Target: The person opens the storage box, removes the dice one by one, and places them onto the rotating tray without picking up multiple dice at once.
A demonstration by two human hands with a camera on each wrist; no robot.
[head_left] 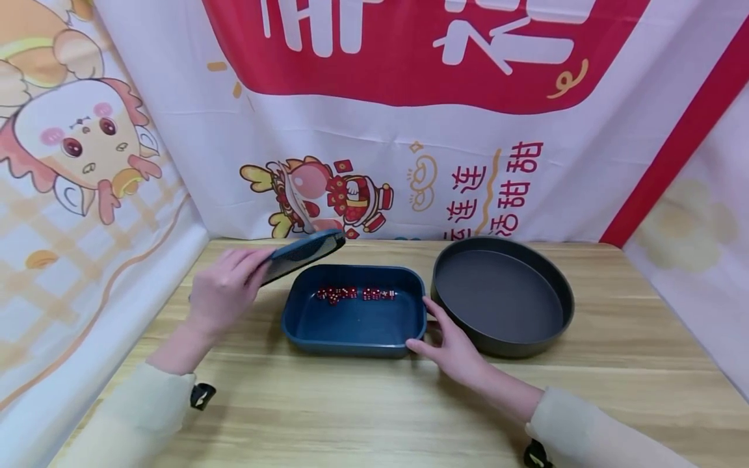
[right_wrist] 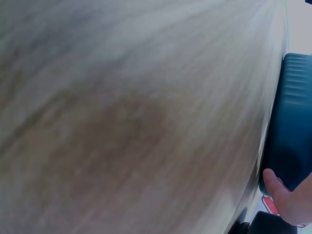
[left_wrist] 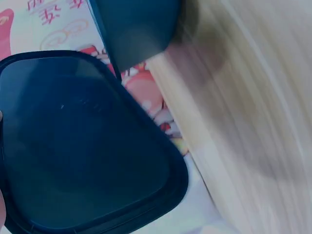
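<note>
A dark blue rectangular box point(head_left: 354, 325) stands on the wooden table point(head_left: 351, 409) with several small red dice point(head_left: 354, 294) lying along its far inner side. My left hand point(head_left: 225, 289) holds the box's blue lid point(head_left: 301, 253), tilted and lifted off to the left of the box. The left wrist view shows the lid's underside point(left_wrist: 87, 146) close up. My right hand point(head_left: 447, 341) rests against the box's right front corner, thumb on its wall point(right_wrist: 292, 146), fingers fairly straight.
A round dark grey pan point(head_left: 502, 296) stands just right of the box, close behind my right hand. Printed cloth banners point(head_left: 374, 130) wall in the table at the back and both sides. Bare tabletop lies in front.
</note>
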